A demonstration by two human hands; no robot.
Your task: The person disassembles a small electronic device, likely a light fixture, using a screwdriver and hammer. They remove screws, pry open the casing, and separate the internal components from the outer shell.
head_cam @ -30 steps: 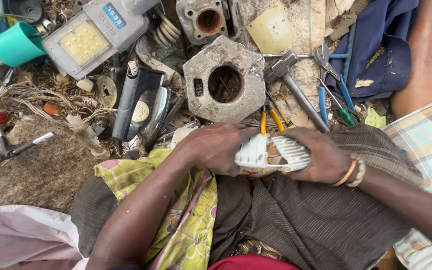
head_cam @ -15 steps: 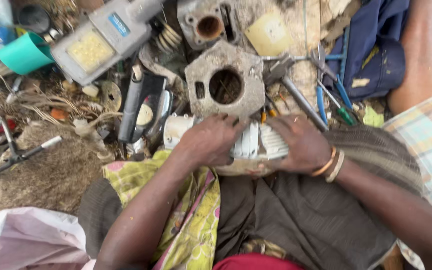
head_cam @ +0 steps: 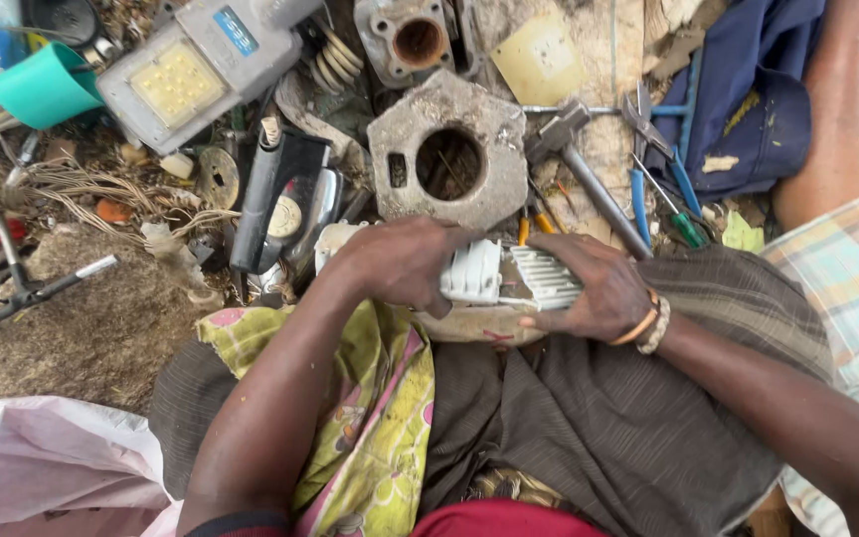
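Head view, left hand (head_cam: 405,264) and right hand (head_cam: 594,288) gripping white ribbed casing (head_cam: 514,276), blue-labelled grey floodlight (head_cam: 196,65) beyond.

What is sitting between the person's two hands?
In the head view, a white ribbed plastic part spans between the left hand and right hand; both grip it.

My left hand (head_cam: 400,264) curls palm-down, knuckles up, fingers closed in a grip. My right hand (head_cam: 594,288) faces it, fingers spread and clamped, bangles at the wrist. Both forearms angle inward over my lap.
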